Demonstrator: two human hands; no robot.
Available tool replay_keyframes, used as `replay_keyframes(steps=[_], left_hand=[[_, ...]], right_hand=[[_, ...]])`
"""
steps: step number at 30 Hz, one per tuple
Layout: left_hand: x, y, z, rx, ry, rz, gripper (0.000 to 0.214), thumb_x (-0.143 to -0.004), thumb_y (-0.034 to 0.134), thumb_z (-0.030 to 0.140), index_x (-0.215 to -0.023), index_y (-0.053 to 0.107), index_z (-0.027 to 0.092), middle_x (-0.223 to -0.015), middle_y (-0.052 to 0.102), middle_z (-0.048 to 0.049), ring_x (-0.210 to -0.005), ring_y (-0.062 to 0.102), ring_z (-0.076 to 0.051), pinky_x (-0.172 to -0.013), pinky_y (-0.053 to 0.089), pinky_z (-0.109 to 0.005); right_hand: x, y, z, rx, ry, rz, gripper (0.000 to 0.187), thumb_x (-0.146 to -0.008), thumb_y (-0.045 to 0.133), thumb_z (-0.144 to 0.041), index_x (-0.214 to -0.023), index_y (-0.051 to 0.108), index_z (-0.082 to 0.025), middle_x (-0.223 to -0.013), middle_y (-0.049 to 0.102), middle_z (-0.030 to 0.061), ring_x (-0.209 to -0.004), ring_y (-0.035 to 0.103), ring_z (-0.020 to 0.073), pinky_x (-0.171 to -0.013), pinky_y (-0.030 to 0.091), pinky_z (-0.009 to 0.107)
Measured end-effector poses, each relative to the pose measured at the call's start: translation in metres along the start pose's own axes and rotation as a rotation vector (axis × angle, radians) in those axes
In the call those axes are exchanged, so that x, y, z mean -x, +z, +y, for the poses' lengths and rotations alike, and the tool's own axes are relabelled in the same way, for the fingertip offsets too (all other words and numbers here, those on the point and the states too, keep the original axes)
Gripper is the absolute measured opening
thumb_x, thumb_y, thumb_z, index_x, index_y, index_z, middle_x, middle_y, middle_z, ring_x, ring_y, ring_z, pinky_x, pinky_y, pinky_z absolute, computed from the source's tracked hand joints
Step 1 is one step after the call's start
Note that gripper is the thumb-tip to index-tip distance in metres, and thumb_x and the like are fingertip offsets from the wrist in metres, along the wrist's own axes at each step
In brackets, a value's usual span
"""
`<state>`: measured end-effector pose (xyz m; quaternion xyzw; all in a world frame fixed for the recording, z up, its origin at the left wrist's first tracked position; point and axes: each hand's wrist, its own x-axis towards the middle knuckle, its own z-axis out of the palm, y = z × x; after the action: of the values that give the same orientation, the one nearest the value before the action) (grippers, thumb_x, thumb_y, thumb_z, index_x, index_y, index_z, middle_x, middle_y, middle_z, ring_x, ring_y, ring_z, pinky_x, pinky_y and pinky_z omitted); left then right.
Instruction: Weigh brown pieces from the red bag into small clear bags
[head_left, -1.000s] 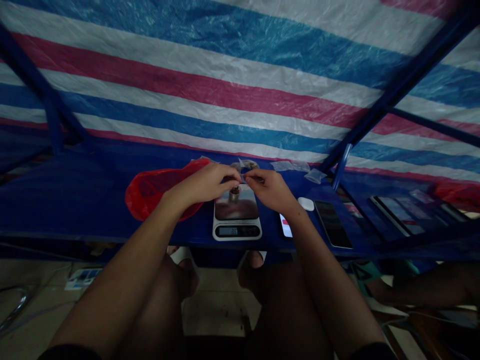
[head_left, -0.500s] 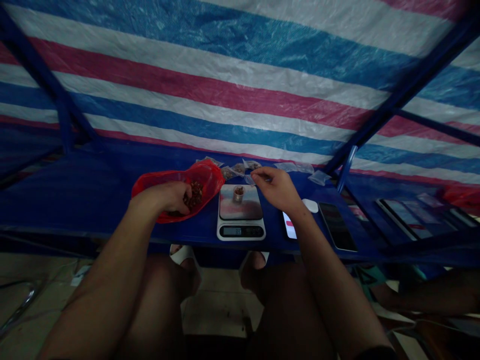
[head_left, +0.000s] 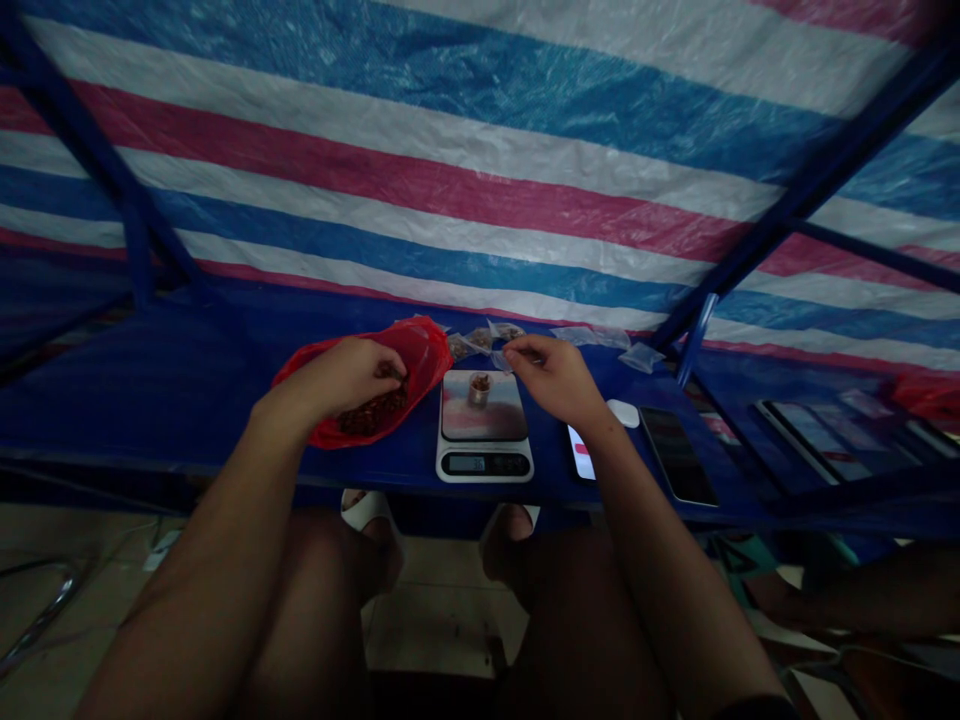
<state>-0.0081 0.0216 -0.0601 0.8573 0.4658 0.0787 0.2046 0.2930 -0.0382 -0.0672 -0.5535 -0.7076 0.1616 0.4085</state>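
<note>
My left hand [head_left: 341, 375] reaches into a red plastic bag [head_left: 420, 352] of small brown pieces [head_left: 371, 412], fingers curled among them. My right hand [head_left: 553, 378] pinches a small clear plastic bag [head_left: 499, 358] just behind a white digital kitchen scale [head_left: 484, 432]. A small cup [head_left: 479, 388] holding some brown pieces stands on the scale's metal plate. All of it rests on a blue table [head_left: 187, 400].
More small clear bags [head_left: 600, 337] lie at the table's back. A white earbud case [head_left: 623, 412], a lit phone [head_left: 581, 453] and a dark phone [head_left: 677, 455] lie right of the scale. More devices [head_left: 825, 440] lie farther right. A striped tarp [head_left: 480, 160] hangs behind.
My left hand left the small bag over the scale and went left into the red bag. My right hand stays behind the scale with the clear bag.
</note>
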Motion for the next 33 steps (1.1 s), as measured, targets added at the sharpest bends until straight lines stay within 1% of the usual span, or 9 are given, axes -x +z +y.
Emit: replay_keyframes(steps=[2,5,8,11,17,22,24,30,33], left_hand=[[0.000,-0.004,0.013,0.040,0.076,0.075,0.027,-0.090,0.062,0.033,-0.107,0.080,0.023,-0.110,0.082,-0.0022,-0.094,0.075,-0.021,-0.085,0.054,-0.027],[-0.005,-0.009,0.039,0.065,0.263,0.152,0.027,-0.092,0.063,0.034,-0.108,0.081,0.022,-0.112,0.081,-0.0037,-0.098,0.074,-0.021,-0.093,0.054,-0.030],[-0.017,-0.008,0.063,0.085,0.395,0.193,0.024,-0.094,0.064,0.028,-0.109,0.081,0.021,-0.110,0.080,-0.0056,-0.098,0.073,-0.021,-0.093,0.054,-0.031],[-0.034,0.001,0.077,0.093,0.475,0.191,0.022,-0.092,0.067,0.020,-0.110,0.081,0.020,-0.106,0.080,-0.0057,-0.095,0.073,-0.020,-0.089,0.053,-0.030],[-0.058,0.026,0.078,0.080,0.554,0.140,0.019,-0.091,0.069,0.013,-0.105,0.080,0.017,-0.100,0.079,-0.0068,-0.095,0.072,-0.021,-0.087,0.051,-0.030],[-0.063,0.033,0.075,0.078,0.567,0.143,0.021,-0.090,0.069,0.010,-0.107,0.080,0.017,-0.101,0.078,-0.0072,-0.094,0.071,-0.021,-0.087,0.051,-0.031],[-0.063,0.034,0.074,0.085,0.557,0.143,0.021,-0.090,0.069,0.009,-0.106,0.080,0.017,-0.101,0.078,-0.0071,-0.093,0.071,-0.020,-0.086,0.051,-0.030],[-0.060,0.036,0.071,0.098,0.532,0.140,0.022,-0.090,0.069,0.013,-0.108,0.080,0.018,-0.104,0.079,-0.0070,-0.096,0.072,-0.020,-0.086,0.052,-0.031],[-0.058,0.035,0.071,0.100,0.527,0.133,0.022,-0.090,0.068,0.012,-0.108,0.080,0.018,-0.105,0.079,-0.0072,-0.096,0.072,-0.021,-0.086,0.052,-0.032]], right_hand=[[0.000,-0.001,0.001,-0.007,0.004,0.004,0.018,-0.094,0.063,-0.024,-0.097,0.080,-0.019,-0.100,0.083,0.0074,-0.092,0.076,0.0239,-0.083,0.058,0.036],[0.000,-0.001,0.002,-0.008,0.005,0.006,0.018,-0.094,0.063,-0.025,-0.096,0.080,-0.019,-0.098,0.082,0.0072,-0.090,0.076,0.0234,-0.081,0.058,0.035],[0.001,-0.002,0.002,-0.016,-0.005,0.014,0.018,-0.094,0.063,-0.026,-0.095,0.080,-0.019,-0.098,0.082,0.0074,-0.090,0.076,0.0236,-0.081,0.058,0.034],[0.002,-0.002,0.000,-0.031,-0.009,0.004,0.018,-0.093,0.063,-0.025,-0.095,0.080,-0.019,-0.097,0.082,0.0071,-0.090,0.075,0.0236,-0.081,0.058,0.034],[0.005,-0.002,-0.002,-0.016,-0.004,-0.081,0.021,-0.093,0.059,-0.020,-0.095,0.080,-0.018,-0.094,0.082,0.0057,-0.083,0.072,0.0197,-0.077,0.052,0.030],[0.006,-0.004,0.003,0.021,-0.005,-0.133,0.021,-0.092,0.058,-0.018,-0.087,0.078,-0.016,-0.077,0.075,0.0021,-0.067,0.063,0.0151,-0.064,0.043,0.026],[0.006,-0.005,0.005,0.023,0.000,-0.168,0.021,-0.093,0.058,-0.019,-0.085,0.077,-0.016,-0.075,0.074,0.0015,-0.064,0.060,0.0141,-0.062,0.041,0.026],[0.006,-0.002,0.011,0.138,0.035,-0.280,0.017,-0.091,0.063,-0.014,-0.091,0.080,-0.016,-0.086,0.080,0.0055,-0.075,0.071,0.0181,-0.070,0.046,0.027],[0.004,0.004,0.016,0.240,0.019,-0.293,0.018,-0.089,0.066,-0.013,-0.097,0.081,-0.016,-0.092,0.081,0.0085,-0.081,0.073,0.0212,-0.074,0.048,0.029]])
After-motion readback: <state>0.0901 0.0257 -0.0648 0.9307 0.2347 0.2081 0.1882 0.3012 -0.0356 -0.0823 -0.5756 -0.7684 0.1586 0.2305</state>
